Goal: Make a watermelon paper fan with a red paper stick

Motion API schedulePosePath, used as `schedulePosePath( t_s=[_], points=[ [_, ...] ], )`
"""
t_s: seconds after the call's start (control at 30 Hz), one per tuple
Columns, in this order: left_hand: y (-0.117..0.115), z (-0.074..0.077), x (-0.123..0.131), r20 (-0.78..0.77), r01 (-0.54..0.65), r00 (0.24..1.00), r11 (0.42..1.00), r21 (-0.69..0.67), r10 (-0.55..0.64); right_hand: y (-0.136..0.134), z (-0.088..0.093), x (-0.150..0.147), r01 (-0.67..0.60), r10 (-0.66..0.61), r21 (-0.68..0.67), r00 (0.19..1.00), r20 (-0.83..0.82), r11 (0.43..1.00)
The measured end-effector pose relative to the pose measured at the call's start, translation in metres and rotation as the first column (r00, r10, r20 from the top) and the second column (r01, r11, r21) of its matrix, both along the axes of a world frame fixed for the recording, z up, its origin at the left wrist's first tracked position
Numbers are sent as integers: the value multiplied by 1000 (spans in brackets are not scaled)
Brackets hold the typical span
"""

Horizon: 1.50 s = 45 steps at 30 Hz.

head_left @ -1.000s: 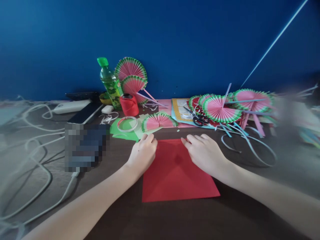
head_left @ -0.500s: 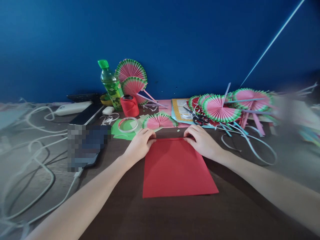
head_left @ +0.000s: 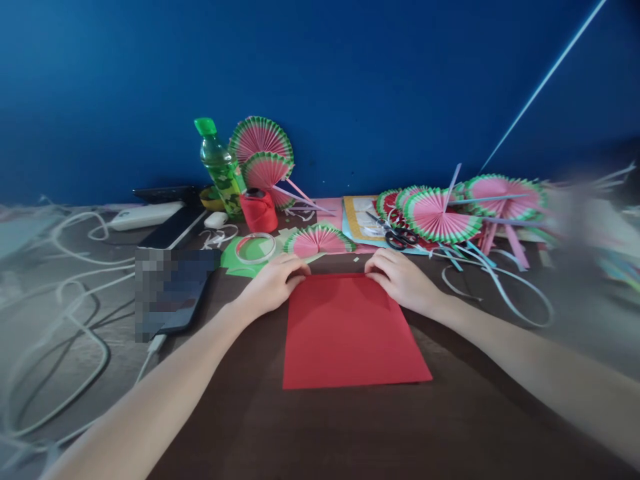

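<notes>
1. Head view: a red sheet of paper [head_left: 350,340] lies at the centre of the frame on a dark brown table [head_left: 310,433], its wider edge toward the bottom of the picture. A narrow line, like a fold, runs along its upper edge.
2. The left hand [head_left: 273,287], left of centre, grasps the upper left corner of the sheet, thumb and curled fingers pinched together there.
3. The right hand [head_left: 400,277], right of centre, grasps the upper right corner in the same kind of pinch; the stretch of edge between the two hands is uncovered.
4. Just above the sheet, a pleated pink and green fan piece [head_left: 320,241] lies flat. To its left, a white-rimmed ring [head_left: 237,248] rests on green paper [head_left: 230,260], near the left hand.
5. Left of the middle, in the upper half, a green-capped bottle [head_left: 220,170] leans beside a red roll [head_left: 260,210], with two round pleated fans [head_left: 263,137] behind them against the blue wall [head_left: 350,87].
6. Right of centre, black-handled scissors [head_left: 397,239] lie beside a cluster of similar fans [head_left: 443,217]. Pale strips [head_left: 525,290] curl below these.
7. At the left of the frame, a partly pixelated phone [head_left: 187,293] lies with a white cable plugged into its lower end.
</notes>
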<state>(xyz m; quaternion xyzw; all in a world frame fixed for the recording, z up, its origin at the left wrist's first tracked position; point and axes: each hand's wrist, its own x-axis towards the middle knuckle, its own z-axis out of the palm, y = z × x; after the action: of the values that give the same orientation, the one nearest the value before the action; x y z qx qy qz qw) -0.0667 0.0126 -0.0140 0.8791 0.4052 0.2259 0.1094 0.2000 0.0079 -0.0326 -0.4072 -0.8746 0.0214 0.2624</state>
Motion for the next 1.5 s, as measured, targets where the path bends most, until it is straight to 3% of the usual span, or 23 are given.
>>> schedulePosePath(
  t_s=[0.2, 0.37, 0.5, 0.73, 0.93, 1.03, 1.13, 1.3, 1.5],
  points=[
    [1, -4, -4, -138, 70, 990, 969, 235, -38, -4, 1, 0, -93, 6, 311, 963, 268, 946],
    [-4, 2, 0, -396, 153, 918, 903, 402, 21, -14, 9, -7, -110, -68, 383, 904, 422, 917],
    [-13, 10, 7, -480, 151, 873, 885, 440, 89, -21, 11, -11, -73, -120, 387, 885, 450, 919],
    [-31, 11, 26, -522, -23, 809, 903, 430, 269, -28, 12, -17, 55, -154, 234, 891, 427, 971],
    [-28, 4, 29, -494, -98, 799, 884, 457, 344, -15, 9, -13, 145, -142, -9, 975, 172, 989],
    [-19, -2, 21, -423, -115, 851, 895, 431, 312, -8, 7, -8, 124, -121, -156, 992, 27, 980],
    [-11, -8, 14, -299, -112, 930, 942, 317, 212, -4, 7, -6, 128, -141, -236, 989, -38, 963],
    [-6, -15, 10, -130, -103, 984, 981, 166, 125, -1, 11, -4, 113, -108, -266, 994, 35, 957],
    [-6, -9, 10, -40, -91, 995, 996, 23, 92, -2, 18, -4, 93, -72, -323, 994, 78, 942]
  ],
)
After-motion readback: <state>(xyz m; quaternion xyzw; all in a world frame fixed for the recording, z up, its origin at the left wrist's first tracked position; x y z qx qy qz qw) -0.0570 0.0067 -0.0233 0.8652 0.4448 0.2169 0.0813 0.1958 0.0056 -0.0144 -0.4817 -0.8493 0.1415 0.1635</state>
